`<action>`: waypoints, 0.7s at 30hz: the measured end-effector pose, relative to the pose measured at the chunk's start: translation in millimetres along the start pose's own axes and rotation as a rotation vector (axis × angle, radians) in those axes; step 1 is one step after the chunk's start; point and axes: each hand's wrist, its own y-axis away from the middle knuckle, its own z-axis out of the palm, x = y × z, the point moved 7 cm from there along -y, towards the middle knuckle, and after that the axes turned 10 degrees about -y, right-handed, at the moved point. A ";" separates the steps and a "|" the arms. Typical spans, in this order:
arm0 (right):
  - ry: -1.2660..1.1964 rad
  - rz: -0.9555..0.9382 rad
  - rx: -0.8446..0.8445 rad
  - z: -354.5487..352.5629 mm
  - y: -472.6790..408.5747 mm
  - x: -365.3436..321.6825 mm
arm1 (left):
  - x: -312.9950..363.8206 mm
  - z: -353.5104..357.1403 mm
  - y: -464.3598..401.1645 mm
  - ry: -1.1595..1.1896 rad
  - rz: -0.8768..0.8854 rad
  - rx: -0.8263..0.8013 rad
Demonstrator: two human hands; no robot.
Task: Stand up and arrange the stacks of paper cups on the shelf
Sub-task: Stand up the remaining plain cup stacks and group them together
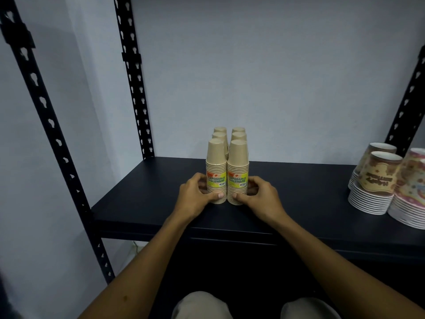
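Note:
Several stacks of tan paper cups stand upside down in two rows on the black shelf [142, 192]. The front left stack [216, 162] and the front right stack [238, 162] each carry a yellow "Disposable Tableware" label. My left hand [195, 196] wraps the base of the front left stack, thumb across its front. My right hand [259, 195] grips the base of the front right stack the same way. The two front stacks touch each other. More tan stacks [239, 134] stand behind them, mostly hidden.
Patterned cup stacks with white rims [374, 180] sit upside down at the shelf's right end, with pink ones [411, 194] beside them. Black perforated uprights [135, 88] frame the shelf. A pale wall is behind. My knees show at the bottom.

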 end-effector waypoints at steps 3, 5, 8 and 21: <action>-0.022 0.023 -0.004 -1.2 0.6 2.2 | -5.4 3.0 0.5 -0.004 -0.013 -0.031; -0.035 0.032 0.000 -1.7 0.7 2.7 | -8.1 4.3 0.2 -0.017 -0.015 -0.032; -0.041 0.036 0.005 -1.8 1.0 3.2 | -7.4 5.7 0.3 -0.049 -0.011 -0.030; 0.012 0.010 0.006 -1.1 3.8 -1.5 | -3.5 7.0 3.2 -0.073 -0.020 -0.024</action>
